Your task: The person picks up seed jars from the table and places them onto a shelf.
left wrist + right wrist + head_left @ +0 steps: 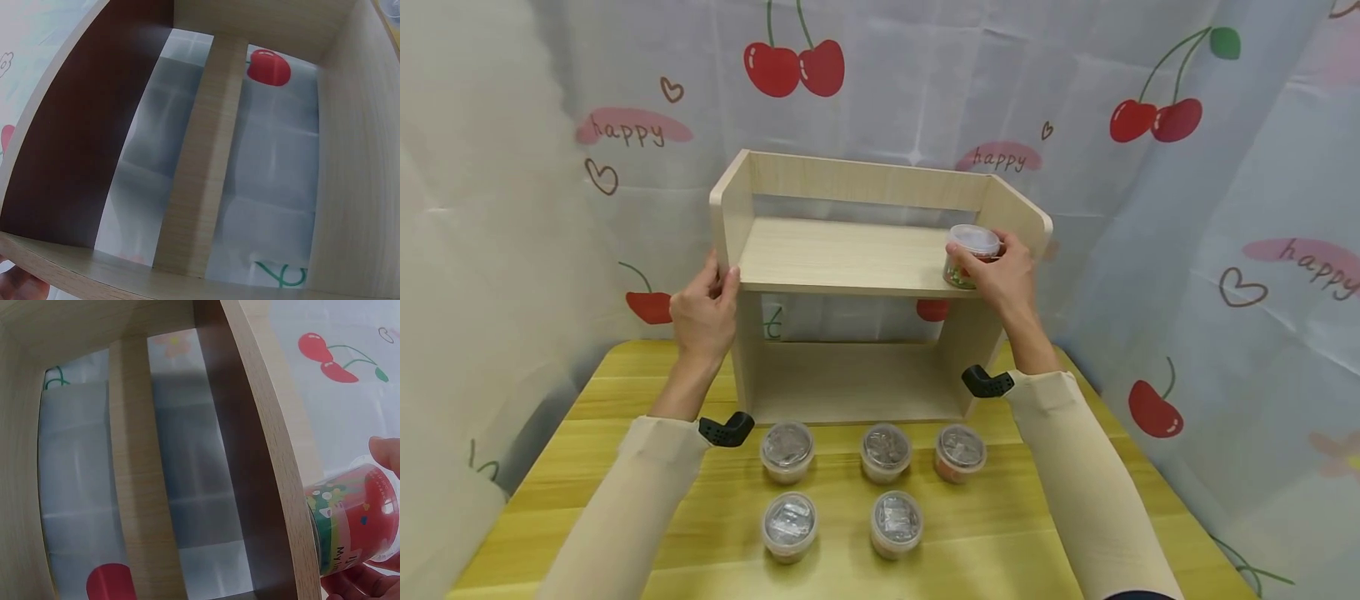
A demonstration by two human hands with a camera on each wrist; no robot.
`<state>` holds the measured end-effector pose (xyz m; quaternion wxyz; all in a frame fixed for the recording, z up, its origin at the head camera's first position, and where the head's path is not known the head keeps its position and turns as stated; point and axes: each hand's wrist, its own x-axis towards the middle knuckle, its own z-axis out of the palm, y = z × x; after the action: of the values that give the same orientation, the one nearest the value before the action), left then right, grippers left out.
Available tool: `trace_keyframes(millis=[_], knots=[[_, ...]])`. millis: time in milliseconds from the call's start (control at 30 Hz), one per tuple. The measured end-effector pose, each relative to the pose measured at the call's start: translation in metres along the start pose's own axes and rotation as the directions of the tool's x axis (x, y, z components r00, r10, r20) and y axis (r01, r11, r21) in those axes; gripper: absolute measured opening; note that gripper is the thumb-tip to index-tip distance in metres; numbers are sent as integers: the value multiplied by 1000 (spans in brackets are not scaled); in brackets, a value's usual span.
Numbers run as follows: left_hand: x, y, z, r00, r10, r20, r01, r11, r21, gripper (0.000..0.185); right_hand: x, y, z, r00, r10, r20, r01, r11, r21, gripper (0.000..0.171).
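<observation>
head view: looks forward and down over both arms at the wooden shelf point(857, 258)
left wrist view: close under the shelf, facing its open back
right wrist view: close, same shelf underside, right end
shared: shelf

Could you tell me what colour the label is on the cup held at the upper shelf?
Mostly red, with a green and yellow band, on the cup; the right wrist view shows it best.
</observation>
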<state>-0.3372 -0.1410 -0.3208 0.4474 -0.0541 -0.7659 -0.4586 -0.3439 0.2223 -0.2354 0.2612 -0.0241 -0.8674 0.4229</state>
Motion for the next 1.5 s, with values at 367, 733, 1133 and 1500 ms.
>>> trace_keyframes(millis=[367,733,1133,1500], knots=[[-1,2,2,1000,-2,-6,2,1000,-19,43,0,1,-2,1000,-15,0,15,1000,-10,84],[-3,3,4,1000,-3,4,3,1000,-23,42,-3,0,-9,999,-40,8,40,999,-8,94],[-2,1,5,1000,3,4,-3,1000,-21,42,-13,-6,-19,998,-52,-26,51,999,-14,90],[0,-1,2,1000,4,-8,-4,1000,-31,41,-36,-19,-31,978,-176,-115,181,983,35,81]])
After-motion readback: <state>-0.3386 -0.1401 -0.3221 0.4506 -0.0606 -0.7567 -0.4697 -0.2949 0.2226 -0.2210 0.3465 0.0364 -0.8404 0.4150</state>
